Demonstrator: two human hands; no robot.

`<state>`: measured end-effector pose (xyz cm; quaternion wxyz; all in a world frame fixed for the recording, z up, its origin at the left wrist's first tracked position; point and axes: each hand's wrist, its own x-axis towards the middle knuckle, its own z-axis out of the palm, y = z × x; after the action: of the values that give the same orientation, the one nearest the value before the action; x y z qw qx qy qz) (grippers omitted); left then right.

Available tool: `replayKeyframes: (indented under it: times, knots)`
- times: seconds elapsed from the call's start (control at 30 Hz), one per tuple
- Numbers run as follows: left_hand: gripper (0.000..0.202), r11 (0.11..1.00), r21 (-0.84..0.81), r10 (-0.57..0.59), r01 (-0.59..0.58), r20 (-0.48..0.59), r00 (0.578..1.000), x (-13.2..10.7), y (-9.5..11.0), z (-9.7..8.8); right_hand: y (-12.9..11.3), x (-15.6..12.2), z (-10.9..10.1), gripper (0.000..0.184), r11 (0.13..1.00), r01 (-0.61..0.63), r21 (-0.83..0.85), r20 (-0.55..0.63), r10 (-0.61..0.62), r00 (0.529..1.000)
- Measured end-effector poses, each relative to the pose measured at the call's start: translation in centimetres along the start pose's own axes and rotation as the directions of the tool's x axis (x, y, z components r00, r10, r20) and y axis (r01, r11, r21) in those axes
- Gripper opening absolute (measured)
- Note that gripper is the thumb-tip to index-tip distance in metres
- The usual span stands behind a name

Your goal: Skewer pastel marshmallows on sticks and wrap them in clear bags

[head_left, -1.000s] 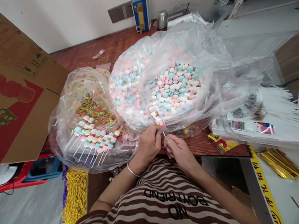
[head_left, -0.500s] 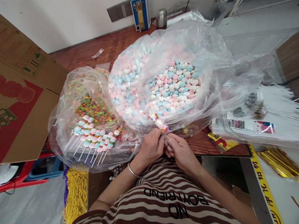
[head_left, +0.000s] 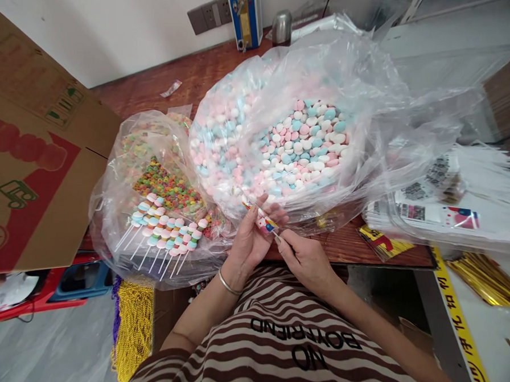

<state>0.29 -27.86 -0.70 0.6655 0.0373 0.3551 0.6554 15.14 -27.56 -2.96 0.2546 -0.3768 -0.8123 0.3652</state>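
Note:
A candy skewer in a printed clear wrapper point(head_left: 264, 223) lies slantwise across my left hand point(head_left: 248, 241). That palm is turned up, with the thumb against the wrapper and the other fingers stretched out behind it. My right hand point(head_left: 305, 259) pinches the lower end of the skewer, where the white stick comes out. Left of my hands, several unwrapped candy skewers point(head_left: 171, 232) with pink, white, blue and coloured pieces rest in rows on a plastic bag of small coloured ring candies point(head_left: 163, 181). Just beyond my hands sits a large open bag of pastel candies point(head_left: 303, 140).
To the left stands a cardboard box point(head_left: 27, 169). White sticks and printed wrappers point(head_left: 444, 215) lie at the right, near gold twist ties point(head_left: 488, 278) and a yellow packet point(head_left: 384, 244). A blue device point(head_left: 246, 17) and a metal cup point(head_left: 281, 27) stand against the wall.
My left hand has unfolded from a pinch at the wrapper's lower end to a turned-up palm under the wrapped skewer. My right hand still pinches the stick end. The view has shifted slightly.

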Motion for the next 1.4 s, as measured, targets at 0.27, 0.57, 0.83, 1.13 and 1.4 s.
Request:
replayKeyframes:
  times: [0.27,0.57,0.83,1.13,1.4]
  knots:
    - [0.015,0.98,-0.172,0.064,-0.102,-0.213,0.975,1.2,0.1,1.7,-0.2,-0.5,1.6,0.034,0.93,0.227,-0.291,-0.327,-0.319,0.889]
    - [0.019,0.979,-0.096,0.166,-0.182,-0.152,0.974,0.2,-1.2,2.2,0.5,-0.7,2.1,0.048,0.96,0.244,-0.138,-0.204,-0.269,0.941]
    - [0.033,0.988,0.004,0.154,-0.154,-0.102,0.983,-0.1,-2.2,1.7,0.7,-1.0,2.4,0.054,0.97,0.242,0.014,-0.107,-0.239,0.965]
    - [0.074,0.851,0.459,0.302,-0.256,-0.028,0.953,-1.0,-1.8,-0.1,2.3,-0.5,2.6,0.043,0.874,0.234,-0.426,-0.146,-0.322,0.935]
    - [0.024,-0.065,0.845,0.505,-0.53,0.486,0.713,-1.9,0.5,-3.1,2.0,0.4,2.2,0.037,0.836,0.257,-0.485,-0.195,-0.39,0.9]
